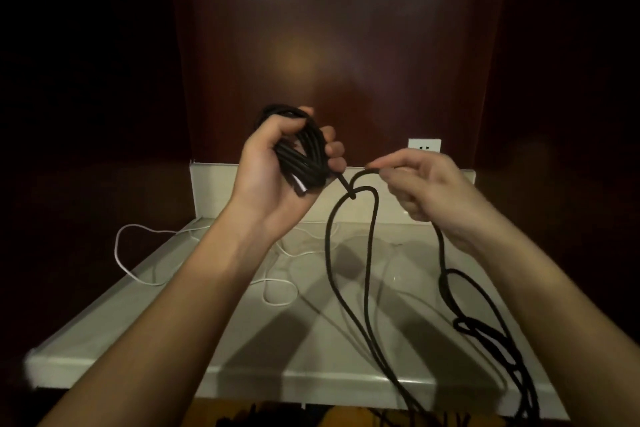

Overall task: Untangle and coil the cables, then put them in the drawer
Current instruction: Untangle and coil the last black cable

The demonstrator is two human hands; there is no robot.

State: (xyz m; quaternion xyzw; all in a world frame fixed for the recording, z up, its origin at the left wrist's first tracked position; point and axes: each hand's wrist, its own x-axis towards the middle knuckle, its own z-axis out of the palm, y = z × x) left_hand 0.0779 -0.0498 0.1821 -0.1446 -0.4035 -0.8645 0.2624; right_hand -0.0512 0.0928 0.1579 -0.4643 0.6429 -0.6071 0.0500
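Pale glossy desk (114, 315) with raised back edge. Thin white cable (138, 279) sprawls loose on it (left part). Left hand (273, 177), grip clamped round coiled black cable (304, 156). Right hand (426, 184) pinches its loose strand, which trails down.

No text, label, brand or number can be read on anything in view.
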